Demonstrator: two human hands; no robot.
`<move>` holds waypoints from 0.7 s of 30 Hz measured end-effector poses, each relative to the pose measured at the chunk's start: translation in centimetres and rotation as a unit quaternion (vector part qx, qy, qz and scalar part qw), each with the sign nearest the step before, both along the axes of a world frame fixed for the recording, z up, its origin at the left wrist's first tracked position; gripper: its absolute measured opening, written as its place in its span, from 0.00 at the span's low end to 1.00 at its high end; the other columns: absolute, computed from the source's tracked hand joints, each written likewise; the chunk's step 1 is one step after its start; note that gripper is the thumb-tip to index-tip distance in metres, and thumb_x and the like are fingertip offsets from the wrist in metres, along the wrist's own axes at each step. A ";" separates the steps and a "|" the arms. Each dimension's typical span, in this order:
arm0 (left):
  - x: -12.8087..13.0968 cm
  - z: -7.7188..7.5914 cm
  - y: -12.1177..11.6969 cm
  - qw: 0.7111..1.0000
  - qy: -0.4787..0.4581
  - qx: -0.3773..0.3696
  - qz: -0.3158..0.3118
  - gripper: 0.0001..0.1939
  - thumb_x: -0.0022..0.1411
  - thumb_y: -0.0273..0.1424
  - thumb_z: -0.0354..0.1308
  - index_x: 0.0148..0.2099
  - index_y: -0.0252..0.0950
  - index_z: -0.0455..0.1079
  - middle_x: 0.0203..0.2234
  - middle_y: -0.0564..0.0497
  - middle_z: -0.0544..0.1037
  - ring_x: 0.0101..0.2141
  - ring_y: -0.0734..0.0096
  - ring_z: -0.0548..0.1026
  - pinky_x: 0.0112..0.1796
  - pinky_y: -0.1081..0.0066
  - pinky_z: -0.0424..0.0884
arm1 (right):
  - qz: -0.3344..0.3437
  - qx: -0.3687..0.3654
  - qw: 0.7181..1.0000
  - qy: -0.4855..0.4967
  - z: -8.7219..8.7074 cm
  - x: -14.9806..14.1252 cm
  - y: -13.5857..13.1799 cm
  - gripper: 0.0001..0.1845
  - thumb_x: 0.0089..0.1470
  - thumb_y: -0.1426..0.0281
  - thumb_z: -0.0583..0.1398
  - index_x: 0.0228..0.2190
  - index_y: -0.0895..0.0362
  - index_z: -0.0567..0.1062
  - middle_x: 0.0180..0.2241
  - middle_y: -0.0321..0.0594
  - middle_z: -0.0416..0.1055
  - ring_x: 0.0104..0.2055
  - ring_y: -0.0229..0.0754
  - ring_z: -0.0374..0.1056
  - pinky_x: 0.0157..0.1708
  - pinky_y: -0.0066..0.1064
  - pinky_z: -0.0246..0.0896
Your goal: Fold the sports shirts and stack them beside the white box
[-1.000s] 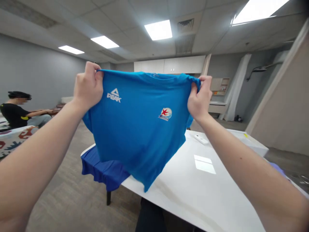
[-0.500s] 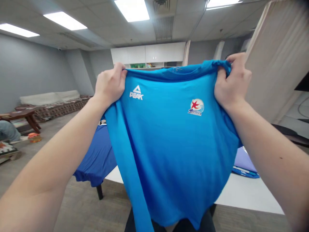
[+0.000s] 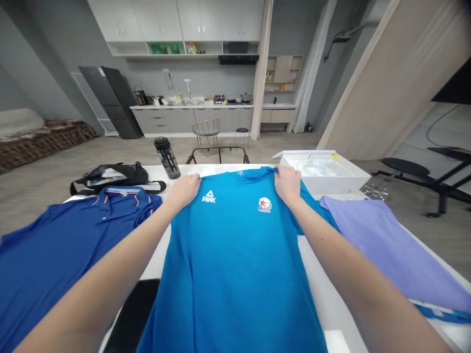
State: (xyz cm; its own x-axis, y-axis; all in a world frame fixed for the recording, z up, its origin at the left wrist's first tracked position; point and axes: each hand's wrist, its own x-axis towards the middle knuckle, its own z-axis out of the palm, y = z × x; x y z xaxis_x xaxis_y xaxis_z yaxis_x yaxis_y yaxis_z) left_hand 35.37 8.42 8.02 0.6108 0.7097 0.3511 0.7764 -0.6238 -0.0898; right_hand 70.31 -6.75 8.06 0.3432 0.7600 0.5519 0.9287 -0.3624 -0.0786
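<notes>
A bright blue T-shirt (image 3: pixel 235 255) with a white PEAK logo and a round red-and-white badge is stretched out over the table, front side up. My left hand (image 3: pixel 186 189) is closed on its shoulder beside the collar, on the logo side. The other shoulder is gripped by my right hand (image 3: pixel 289 184), with a sleeve hanging past it. To the left lies a dark blue polo shirt (image 3: pixel 73 240), spread out with its collar away from me. A folded lilac cloth (image 3: pixel 390 250) rests on the right side, on top of other blue fabric.
The white table (image 3: pixel 158 245) carries a black bag (image 3: pixel 110 176) and a dark bottle (image 3: pixel 167 157) at the far left. An open white box (image 3: pixel 327 179) stands at the far right. Chairs (image 3: pixel 208 130) and a kitchen counter (image 3: pixel 195 105) are beyond.
Both hands have lowered the blue T-shirt from raised in front of me down to the table, still holding its shoulders. The view has tilted down, bringing the bag, bottle and box into sight.
</notes>
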 end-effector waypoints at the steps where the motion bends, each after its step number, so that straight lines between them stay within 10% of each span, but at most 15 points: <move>1: 0.4 -2.8 1.6 1.000 0.011 -0.028 0.000 0.20 0.75 0.37 0.39 0.50 0.34 0.70 0.42 0.37 0.78 0.47 0.49 0.76 0.47 0.57 0.68 | 0.002 -0.041 0.999 0.006 -2.8 0.3 1.6 0.19 0.68 0.66 0.47 0.52 0.58 0.71 0.47 0.55 0.74 0.52 0.59 0.62 0.52 0.47 0.51; 4: 0.9 -9.7 4.6 0.995 0.016 -0.103 0.009 0.20 0.73 0.40 0.44 0.54 0.36 0.70 0.50 0.37 0.76 0.54 0.47 0.72 0.54 0.52 0.64 | 0.005 -0.125 0.992 0.034 -9.6 0.8 5.2 0.20 0.68 0.66 0.47 0.52 0.58 0.72 0.49 0.55 0.72 0.54 0.58 0.61 0.54 0.48 0.50; 7: 0.9 -12.8 5.6 0.992 -0.002 -0.130 0.004 0.28 0.71 0.48 0.47 0.64 0.39 0.65 0.62 0.39 0.68 0.62 0.46 0.64 0.63 0.45 0.52 | -0.010 -0.105 0.993 0.047 -12.4 1.3 6.7 0.23 0.68 0.63 0.49 0.58 0.58 0.68 0.57 0.56 0.67 0.58 0.59 0.59 0.59 0.50 0.46; 11: 1.2 -13.0 5.1 0.990 -0.012 -0.140 -0.016 0.34 0.73 0.52 0.40 0.73 0.40 0.54 0.71 0.42 0.54 0.70 0.49 0.51 0.67 0.42 0.37 | -0.029 -0.067 0.995 0.067 -11.4 1.1 5.8 0.26 0.68 0.61 0.49 0.61 0.59 0.66 0.63 0.56 0.61 0.64 0.59 0.56 0.63 0.52 0.45; 21: -0.6 -13.6 2.7 0.967 0.014 -0.253 0.038 0.34 0.73 0.50 0.37 0.74 0.42 0.50 0.73 0.43 0.49 0.71 0.47 0.48 0.65 0.38 0.46 | -0.175 -0.213 0.934 0.228 -10.9 3.5 -5.2 0.30 0.67 0.54 0.47 0.60 0.58 0.68 0.60 0.60 0.64 0.63 0.64 0.59 0.56 0.60 0.57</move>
State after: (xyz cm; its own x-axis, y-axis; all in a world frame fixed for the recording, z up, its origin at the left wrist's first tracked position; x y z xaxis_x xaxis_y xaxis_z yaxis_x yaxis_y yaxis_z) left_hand 34.80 11.14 -5.58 0.5540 0.8297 -0.0688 0.8237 -0.5342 0.1901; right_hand 73.76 -11.97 -2.85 0.7376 0.6741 -0.0383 0.6525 -0.7263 -0.2164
